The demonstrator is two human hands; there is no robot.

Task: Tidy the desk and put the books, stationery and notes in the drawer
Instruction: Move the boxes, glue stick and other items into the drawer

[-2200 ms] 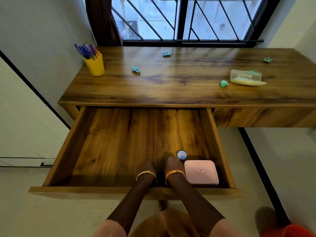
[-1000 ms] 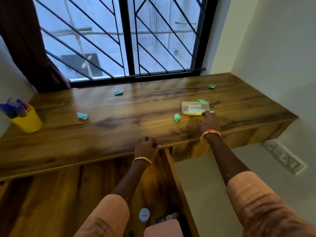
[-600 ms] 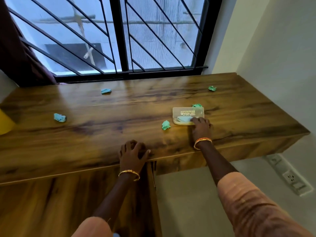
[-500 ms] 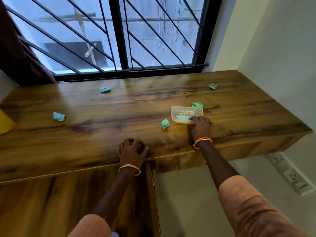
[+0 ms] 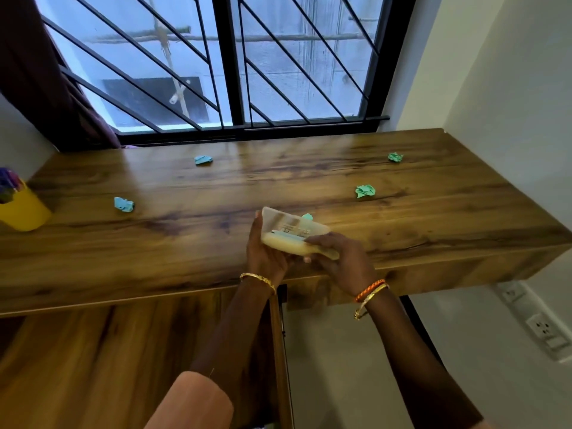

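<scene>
above desk edge [image 5: 185, 292], both hands gripping case [image 5: 294, 235]

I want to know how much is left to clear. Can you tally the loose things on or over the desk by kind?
Crumpled paper balls: 5 (blue, blue, green, green, green, half hidden behind the box)
Clear plastic box, held in both hands: 1
Yellow pen cup: 1
Total: 7

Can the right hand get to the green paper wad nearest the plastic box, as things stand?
Probably not right away. The right hand is shut on the plastic box, shared with the left hand. The wad lies on bare desk with nothing in front of it, so a freed hand should reach.
</scene>
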